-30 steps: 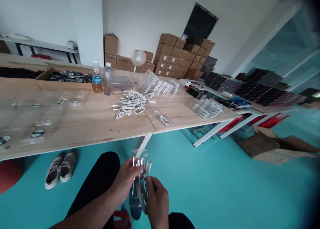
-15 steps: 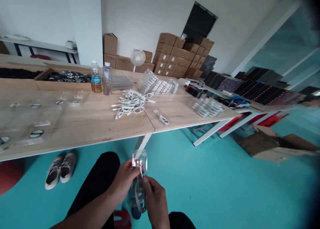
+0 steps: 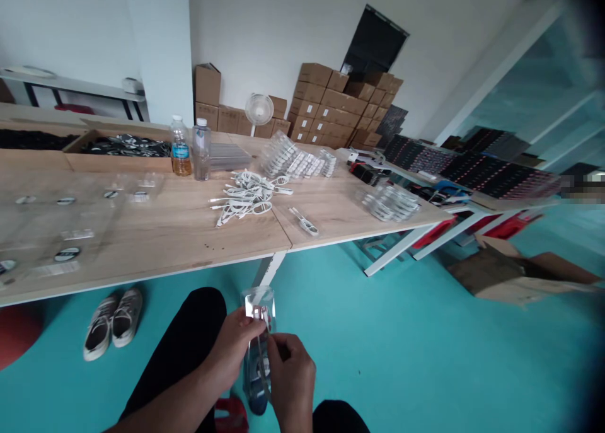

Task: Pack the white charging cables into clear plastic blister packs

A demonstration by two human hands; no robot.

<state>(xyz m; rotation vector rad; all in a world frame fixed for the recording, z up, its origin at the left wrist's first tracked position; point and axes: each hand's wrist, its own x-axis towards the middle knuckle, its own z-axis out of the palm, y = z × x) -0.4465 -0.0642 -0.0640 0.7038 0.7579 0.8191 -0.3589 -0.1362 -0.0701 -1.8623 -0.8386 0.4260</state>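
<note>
Over the floor in front of the table, my left hand (image 3: 234, 341) is closed on a clear plastic blister tray (image 3: 259, 296), its thumb pressing near the white cable's upper end. The cable (image 3: 259, 357) runs down along the tray. My right hand (image 3: 293, 373) pinches the cable with thumb and forefinger, and covers part of its loop. On the table lies a heap of white cables (image 3: 248, 196). Near the front edge, one coiled cable (image 3: 305, 222) lies in what looks like a clear tray.
The wooden table (image 3: 179, 244) spans the view. Clear blister trays (image 3: 391, 201) are stacked at right, with more stacks (image 3: 297, 159) behind. Two bottles (image 3: 202, 149) stand beside a carton (image 3: 120, 162). Below are shoes (image 3: 113, 323) and an open carton (image 3: 501, 272) on the floor.
The tray has shifted slightly left and down at its top. My right hand has turned inward over the cable, and the loop that showed below is now largely hidden.
</note>
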